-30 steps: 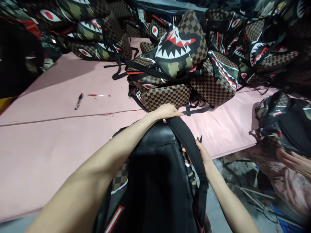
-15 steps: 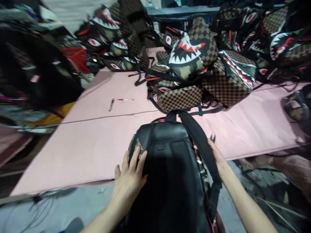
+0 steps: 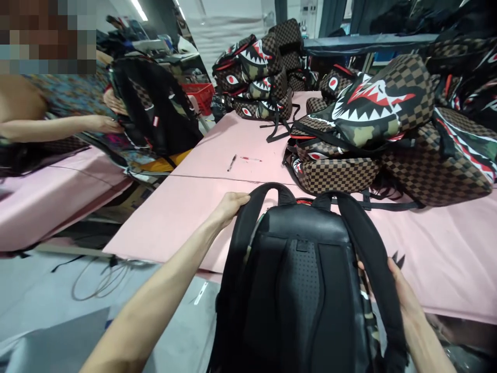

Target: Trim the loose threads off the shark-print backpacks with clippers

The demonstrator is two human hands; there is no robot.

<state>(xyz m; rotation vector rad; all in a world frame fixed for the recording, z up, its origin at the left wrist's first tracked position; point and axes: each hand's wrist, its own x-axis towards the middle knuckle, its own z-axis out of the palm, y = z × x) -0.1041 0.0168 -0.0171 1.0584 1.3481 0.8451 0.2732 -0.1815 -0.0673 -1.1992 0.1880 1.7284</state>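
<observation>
A black backpack (image 3: 301, 280) stands upright in front of me, its padded back panel facing me and camouflage trim showing at its side. My left hand (image 3: 233, 204) is closed on the upper part of the left shoulder strap (image 3: 238, 248). At the other side my right hand (image 3: 404, 290) wraps the right shoulder strap (image 3: 375, 248), with fingertips showing on its inner edge. Two dark pointed tips, like those of thread snips (image 3: 398, 259), stick out from behind this hand and move with it. The snips' handle is hidden.
A pink-covered table (image 3: 155, 217) lies ahead. On it are a black pen (image 3: 232, 162), a red pen (image 3: 251, 159) and checkered shark-mouth backpacks (image 3: 341, 173) in piles. At left, a co-worker (image 3: 73, 98) handles another black backpack (image 3: 155, 103); a red crate (image 3: 200, 96) stands behind.
My left hand has gone from lying spread on the backpack's upper left to gripping its left strap, now pulled up and outward. My view has swung left; my right hand stays at the right strap.
</observation>
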